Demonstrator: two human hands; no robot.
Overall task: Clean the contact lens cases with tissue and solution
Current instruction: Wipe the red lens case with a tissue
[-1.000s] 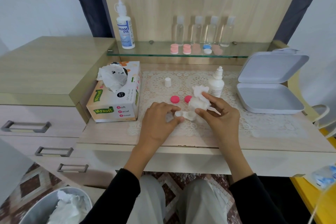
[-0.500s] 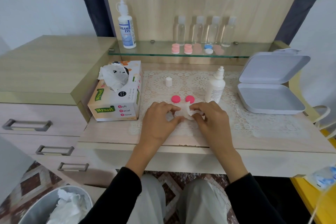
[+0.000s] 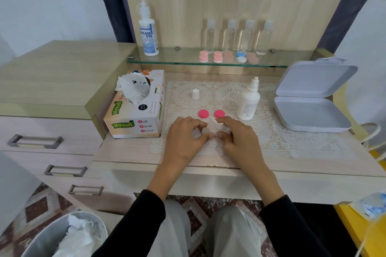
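1. A small translucent white contact lens case (image 3: 204,131) sits just above the near middle of a cream lace mat (image 3: 229,94), caught between a person's two hands.
2. The left hand (image 3: 183,137) pinches the case from the 9 o'clock side, thumb and fingers curled round its end.
3. The right hand (image 3: 240,140), fingers bent, grasps a crumpled white tissue (image 3: 215,125) and presses it against the case from 3 o'clock.
4. At 12 o'clock of the case, just beyond the fingertips, lie two round pink screw caps (image 3: 203,113), side by side on the mat.
5. At 2 o'clock stands an uncapped white plastic solution bottle (image 3: 248,102), upright; its small white cap (image 3: 195,94) stands apart at 11 o'clock.
6. A cardboard Mysoft tissue box (image 3: 135,115) rests at 9 o'clock, a sheet pulled up from its slot.
7. An open grey hinged plastic box (image 3: 311,115) lies at 3 o'clock, well apart.
8. On the glass shelf (image 3: 183,61) at 12 o'clock stand a labelled white bottle (image 3: 148,33) and four clear bottles (image 3: 229,37).
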